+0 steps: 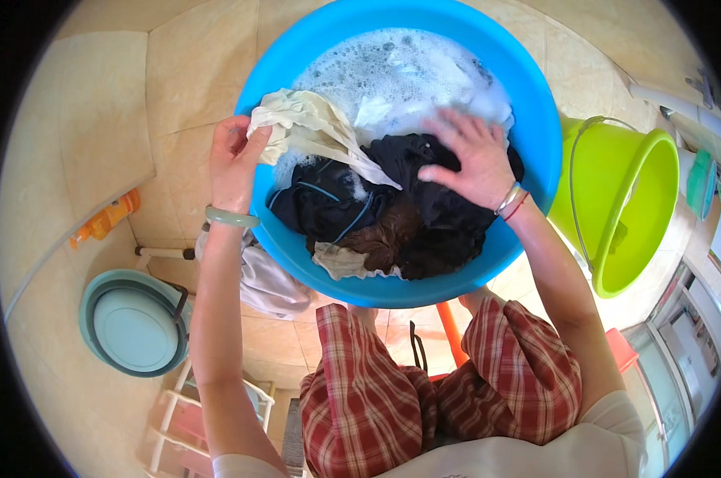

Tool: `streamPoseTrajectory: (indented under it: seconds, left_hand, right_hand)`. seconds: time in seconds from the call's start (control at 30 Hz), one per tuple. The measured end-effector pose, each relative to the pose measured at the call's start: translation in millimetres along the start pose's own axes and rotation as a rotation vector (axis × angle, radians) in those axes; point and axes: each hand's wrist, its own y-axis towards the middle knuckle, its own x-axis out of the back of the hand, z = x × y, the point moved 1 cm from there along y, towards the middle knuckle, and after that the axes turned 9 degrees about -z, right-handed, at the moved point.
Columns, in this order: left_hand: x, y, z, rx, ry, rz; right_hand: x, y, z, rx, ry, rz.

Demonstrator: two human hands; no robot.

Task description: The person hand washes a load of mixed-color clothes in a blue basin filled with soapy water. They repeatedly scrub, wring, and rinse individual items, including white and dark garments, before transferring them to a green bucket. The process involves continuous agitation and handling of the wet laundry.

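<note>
Pinching cream cloth (308, 119): left hand (234, 155), nearer; long axis slants down-right toward dark laundry (448, 215); right hand (478, 163) spread, apparently empty.

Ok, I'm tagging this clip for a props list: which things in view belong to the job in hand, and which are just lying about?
In the job:
- blue basin
- soapsuds
- cream cloth, held by the left hand
- dark clothes, under the right hand

Seemingly just lying about:
- lime-green bucket
- pale teal tub
- pale grey cloth
</note>
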Motion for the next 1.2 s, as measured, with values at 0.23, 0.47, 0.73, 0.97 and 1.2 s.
streamPoseTrajectory:
  seconds: [0.23,0.47,0.73,0.97,1.2]
  left_hand:
    - [-23,-4,-60,-0.067,-0.372,-0.042]
    - [-49,-60,-149,-0.029,-0.681,0.114]
    - [-69,-42,-110,0.112,-1.020,0.139]
    - [-90,-4,28,0.385,-0.649,-0.122]
    - [-122,33,56,0.057,-0.027,-0.045]
  right_hand:
    - [18,-33,33,-0.078,0.105,0.075]
    - [63,-11,51,-0.109,0.190,0.241]
    - [-52,117,-9,-0.365,1.140,-0.073]
    - [-57,119,-25,-0.270,0.397,-0.330]
    - [-57,147,37,-0.039,-0.107,0.401]
